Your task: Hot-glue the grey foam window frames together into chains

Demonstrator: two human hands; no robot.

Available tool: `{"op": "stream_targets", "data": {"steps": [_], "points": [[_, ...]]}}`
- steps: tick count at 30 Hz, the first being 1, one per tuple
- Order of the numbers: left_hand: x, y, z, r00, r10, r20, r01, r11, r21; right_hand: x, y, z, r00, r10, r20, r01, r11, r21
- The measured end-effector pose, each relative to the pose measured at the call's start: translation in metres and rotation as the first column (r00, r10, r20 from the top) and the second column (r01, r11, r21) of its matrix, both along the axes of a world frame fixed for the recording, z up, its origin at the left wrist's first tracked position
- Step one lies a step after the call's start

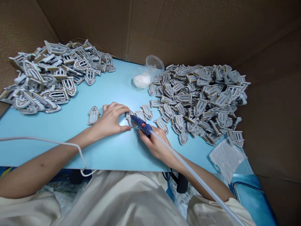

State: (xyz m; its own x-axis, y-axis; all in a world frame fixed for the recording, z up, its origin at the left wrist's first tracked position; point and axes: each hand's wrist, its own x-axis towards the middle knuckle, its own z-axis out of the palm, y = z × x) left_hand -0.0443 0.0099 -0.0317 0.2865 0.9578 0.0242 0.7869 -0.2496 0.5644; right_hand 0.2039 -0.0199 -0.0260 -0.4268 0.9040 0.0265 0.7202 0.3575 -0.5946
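Note:
My left hand (110, 119) grips a small grey arched window-shaped piece (129, 121) between thumb and fingers, near the middle of the blue table (113, 150). My right hand (160, 144) is wrapped round a dark blue glue gun (148, 129), whose nozzle is over that piece. Whether the nozzle touches it I cannot tell. A long translucent glue stick (188, 169) runs from the gun's back across my right forearm. Just right of the held piece lie two similar pieces, one a grey arched piece (147, 111). Another arched piece (94, 115) stands alone left of my left hand.
A pile of arched pieces (51, 75) fills the far left, and a larger pile (199, 97) the right. Between them is a clear plastic cup (143, 80) with white material. A white cable (56, 142) crosses my left forearm. Cardboard walls (188, 31) enclose the table.

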Motion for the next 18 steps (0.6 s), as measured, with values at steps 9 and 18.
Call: {"op": "stream_targets", "data": {"steps": [9, 18], "points": [[0.0, 0.0, 0.001, 1.0, -0.006, 0.0, 0.006, 1.0, 0.001, -0.001, 0.0, 0.001, 1.0, -0.004, -0.016, 0.003, 1.0, -0.007], [0.0, -0.001, 0.001, 1.0, -0.008, -0.004, 0.008, 1.0, 0.005, 0.011, 0.021, 0.01, 0.969, -0.135, -0.207, 0.14, 0.99, 0.011]]}}
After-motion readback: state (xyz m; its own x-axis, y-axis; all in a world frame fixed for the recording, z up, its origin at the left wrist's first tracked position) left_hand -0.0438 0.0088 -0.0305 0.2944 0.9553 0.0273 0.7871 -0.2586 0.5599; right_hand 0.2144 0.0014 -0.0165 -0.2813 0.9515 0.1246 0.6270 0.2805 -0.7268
